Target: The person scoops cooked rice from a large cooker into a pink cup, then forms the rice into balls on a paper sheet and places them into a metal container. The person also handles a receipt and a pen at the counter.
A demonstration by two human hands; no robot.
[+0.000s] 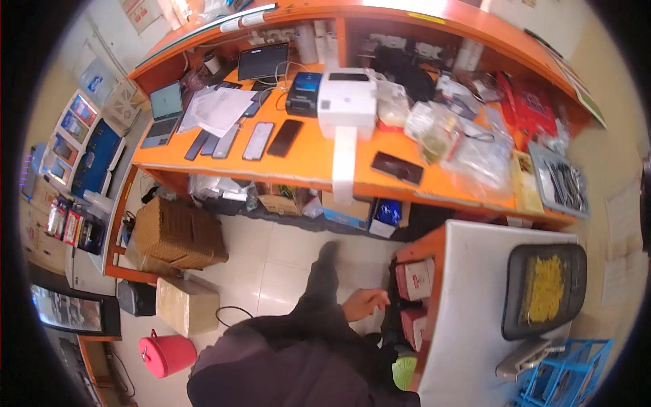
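Observation:
My right hand (365,303) hangs low in front of my dark clothing, its fingers loosely curled together, and I see nothing in it. Beside it, to the right, red-and-white boxes (416,280) stand on the shelf of a white-topped side counter (475,285). My left hand is out of view. Ahead runs an orange desk (310,163). A white label printer (348,102) on it has a paper strip (345,163) hanging over the front edge. Several phones lie there, among them a dark smartphone (397,168) and a light-screened smartphone (258,141).
On the left stand a brown carton (178,234), a taped box (185,308) and a pink lidded bucket (170,353). A laptop (165,114), papers (224,109) and plastic bags (478,157) cover parts of the desk. A black tray (516,295) and a stapler (526,358) lie right.

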